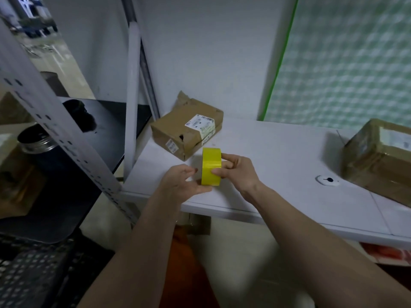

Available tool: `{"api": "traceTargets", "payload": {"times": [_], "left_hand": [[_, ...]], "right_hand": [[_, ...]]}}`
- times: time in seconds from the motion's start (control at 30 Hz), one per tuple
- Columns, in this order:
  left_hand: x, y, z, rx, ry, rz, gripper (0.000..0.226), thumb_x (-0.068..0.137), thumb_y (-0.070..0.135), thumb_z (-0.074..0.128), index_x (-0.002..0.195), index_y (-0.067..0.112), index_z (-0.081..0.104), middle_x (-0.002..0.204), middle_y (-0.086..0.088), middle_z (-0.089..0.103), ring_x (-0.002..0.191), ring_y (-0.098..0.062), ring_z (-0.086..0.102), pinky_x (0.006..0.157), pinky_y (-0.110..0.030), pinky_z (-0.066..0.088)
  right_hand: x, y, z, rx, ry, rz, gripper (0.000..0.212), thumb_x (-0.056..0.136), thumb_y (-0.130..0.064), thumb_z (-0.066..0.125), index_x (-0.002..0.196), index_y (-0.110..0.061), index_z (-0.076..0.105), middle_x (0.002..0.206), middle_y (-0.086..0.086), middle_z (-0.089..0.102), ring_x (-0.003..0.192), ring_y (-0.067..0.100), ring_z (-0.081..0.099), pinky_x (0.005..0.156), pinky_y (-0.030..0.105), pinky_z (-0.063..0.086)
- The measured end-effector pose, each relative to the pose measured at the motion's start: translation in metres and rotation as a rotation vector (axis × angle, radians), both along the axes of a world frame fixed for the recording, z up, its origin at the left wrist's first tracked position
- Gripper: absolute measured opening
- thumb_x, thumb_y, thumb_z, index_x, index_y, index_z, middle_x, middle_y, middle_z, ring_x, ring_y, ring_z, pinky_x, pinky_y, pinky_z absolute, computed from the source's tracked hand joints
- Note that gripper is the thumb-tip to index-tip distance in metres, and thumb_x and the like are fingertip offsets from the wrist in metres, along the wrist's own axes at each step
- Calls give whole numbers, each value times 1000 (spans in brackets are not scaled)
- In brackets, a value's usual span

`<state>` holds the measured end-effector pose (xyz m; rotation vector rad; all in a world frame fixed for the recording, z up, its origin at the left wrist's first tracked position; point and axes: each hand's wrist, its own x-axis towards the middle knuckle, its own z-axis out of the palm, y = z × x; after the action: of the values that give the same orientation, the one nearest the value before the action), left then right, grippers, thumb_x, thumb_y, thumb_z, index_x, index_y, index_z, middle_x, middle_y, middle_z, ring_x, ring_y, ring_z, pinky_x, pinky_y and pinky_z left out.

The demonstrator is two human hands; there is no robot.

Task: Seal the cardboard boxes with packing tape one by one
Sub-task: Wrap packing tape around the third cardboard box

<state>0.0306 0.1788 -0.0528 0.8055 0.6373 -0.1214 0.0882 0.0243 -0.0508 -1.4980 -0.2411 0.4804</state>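
A white table is seen stretching across the middle, backed by a pale wall and a green checked panel on the right. To the left, a grey slotted shelf post is tilted across the view, with a black shelf behind it. One cardboard box is lying at the back left of the table, dented, its flap torn open and white labels stuck on top. A second cardboard box, wrapped in tape, is set well apart at the right edge. Just in front of the first box, a yellow tape roll is held upright above the table's near edge. It is gripped by the right hand, thumb and fingers curled round its side. The left hand is touching the roll's lower edge with loosely bent fingers; whether anything is pinched cannot be told.
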Motion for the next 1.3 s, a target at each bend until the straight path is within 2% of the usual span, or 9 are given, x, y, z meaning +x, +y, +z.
{"api": "traceTargets", "payload": {"times": [0.1, 0.23, 0.4, 0.57, 0.73, 0.9, 1.03, 1.13, 1.3], "left_hand": [[-1, 6, 6, -3, 33, 16, 17, 93, 1, 39, 106, -2, 49, 127, -18, 45, 101, -50, 54, 72, -65, 49], [-9, 14, 7, 163, 141, -48, 26, 96, 13, 49, 119, 1, 51, 122, -19, 53, 105, -40, 58, 82, -52, 53], [1, 13, 0, 631, 148, 85, 39, 90, 10, 63, 128, 5, 53, 132, -15, 52, 115, -29, 54, 94, -39, 48], [27, 13, 0, 983, 52, 165, 48, 82, 12, 70, 126, 19, 52, 126, -5, 53, 106, -19, 55, 81, -27, 43], [58, 19, 2, 1021, 75, 163, 47, 82, 13, 67, 126, 23, 53, 115, 0, 58, 103, -22, 59, 90, -37, 52], [78, 22, 4, 964, 159, 75, 13, 86, 10, 59, 98, 15, 61, 73, -2, 66, 54, -11, 64, 55, -27, 56], [86, 25, 6, 1170, 233, 36, 12, 87, 17, 63, 95, 8, 66, 93, -13, 71, 86, -28, 69, 82, -40, 57], [87, 12, 20, 1101, 109, 100, 22, 90, 13, 61, 109, 2, 64, 103, -20, 68, 96, -35, 66, 88, -45, 54], [80, -42, 65, 1091, -219, 155, 8, 91, 9, 61, 97, 7, 66, 81, -13, 72, 72, -23, 71, 74, -31, 58]], "right_hand": [[1, 1, -4, -30, -17, -18, 42, 73, 13, 69, 114, 3, 63, 68, -4, 71, 68, 8, 66, 67, 23, 55], [0, -2, -6, -115, -57, -7, 28, 70, 16, 70, 95, 14, 59, 72, 14, 57, 69, 19, 55, 68, 28, 50], [-9, -17, -15, -316, -196, 97, 37, 63, 11, 79, 68, -9, 48, 66, 10, 47, 64, 17, 42, 57, 18, 38], [-8, -15, -13, -322, -170, 99, 32, 65, 9, 79, 73, -7, 52, 71, 8, 57, 67, 16, 54, 61, 17, 45], [2, -23, -4, -285, -92, 111, 38, 67, -3, 82, 98, -11, 62, 87, 0, 67, 72, 0, 63, 65, 11, 49], [16, -42, 1, -286, -50, 48, 34, 73, -17, 79, 103, -10, 64, 93, 10, 67, 80, 13, 62, 75, 24, 52], [21, -57, 5, -265, -18, 41, 21, 79, -13, 74, 98, -10, 66, 94, 21, 67, 80, 20, 64, 78, 34, 52], [25, -74, 11, -241, -23, -21, 17, 81, -14, 73, 96, -10, 67, 95, 19, 70, 77, 17, 67, 73, 28, 54], [24, -99, 31, -183, -96, -338, 27, 85, -10, 68, 111, -6, 61, 92, 15, 67, 77, 20, 65, 73, 33, 56]]}}
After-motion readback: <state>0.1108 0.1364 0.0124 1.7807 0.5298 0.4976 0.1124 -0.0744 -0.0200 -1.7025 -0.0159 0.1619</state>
